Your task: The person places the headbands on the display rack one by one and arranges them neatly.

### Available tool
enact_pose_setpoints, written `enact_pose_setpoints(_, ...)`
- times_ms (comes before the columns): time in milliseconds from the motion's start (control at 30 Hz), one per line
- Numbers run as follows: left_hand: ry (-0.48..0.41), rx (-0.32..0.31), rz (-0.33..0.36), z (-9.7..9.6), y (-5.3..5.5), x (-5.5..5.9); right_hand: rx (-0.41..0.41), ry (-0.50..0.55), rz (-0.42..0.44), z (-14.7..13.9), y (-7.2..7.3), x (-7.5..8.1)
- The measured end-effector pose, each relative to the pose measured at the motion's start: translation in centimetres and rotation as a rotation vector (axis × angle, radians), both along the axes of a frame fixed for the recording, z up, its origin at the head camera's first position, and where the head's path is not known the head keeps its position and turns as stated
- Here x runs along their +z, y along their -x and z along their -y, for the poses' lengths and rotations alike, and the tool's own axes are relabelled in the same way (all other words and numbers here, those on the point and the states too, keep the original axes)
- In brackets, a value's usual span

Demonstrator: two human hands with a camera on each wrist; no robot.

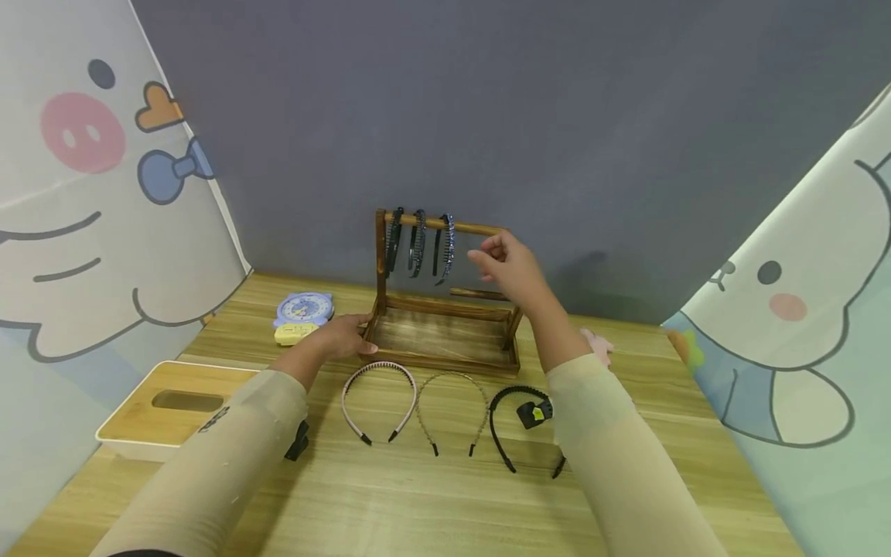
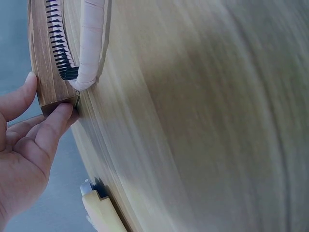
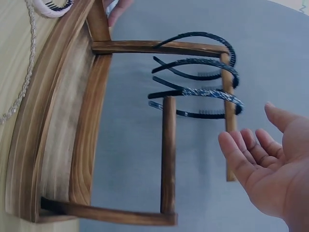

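A wooden headband rack [image 1: 445,359] with a tray base stands at the table's back. From its upper bar [image 3: 231,159] hang three headbands: a plain black headband [image 3: 203,35], a dark headband [image 3: 193,62] and a blue glittery headband [image 3: 207,92]. My left hand [image 1: 341,336] grips the base's left front corner, thumb on one face and fingers against the end [image 2: 34,137]. Beside the bar's free right end, my right hand [image 1: 508,267] is held up with loosely bent fingers and nothing in it [image 3: 270,159]. A shorter, lower bar [image 3: 168,154] is bare.
In front of the rack lie a pink headband [image 1: 346,394], a thin gold headband [image 1: 420,418] and a black headband [image 1: 493,425], partly behind my right arm. To the left are a toy clock [image 1: 304,308] and a wooden-lidded tissue box [image 1: 149,387]. A pink object [image 1: 599,344] shows at right.
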State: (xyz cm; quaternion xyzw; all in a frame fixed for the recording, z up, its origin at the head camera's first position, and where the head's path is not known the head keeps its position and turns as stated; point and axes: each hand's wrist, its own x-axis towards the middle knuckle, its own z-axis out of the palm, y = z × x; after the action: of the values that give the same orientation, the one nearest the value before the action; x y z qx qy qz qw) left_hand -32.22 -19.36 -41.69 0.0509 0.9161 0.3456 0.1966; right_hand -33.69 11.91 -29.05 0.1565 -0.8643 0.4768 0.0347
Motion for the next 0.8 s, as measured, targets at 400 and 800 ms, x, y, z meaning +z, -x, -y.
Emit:
enact_pose_setpoints(400, 0.014, -0.008, 0.005, 0.1, -0.1, 0.1, -0.03, -0.038, 0.067, -4.9, -3.4, -0.7)
enact_pose_setpoints(800, 0.015, -0.017, -0.019, 0.1, 0.0, 0.0, -0.047, -0.138, 0.114, -10.0, -5.2, -3.7)
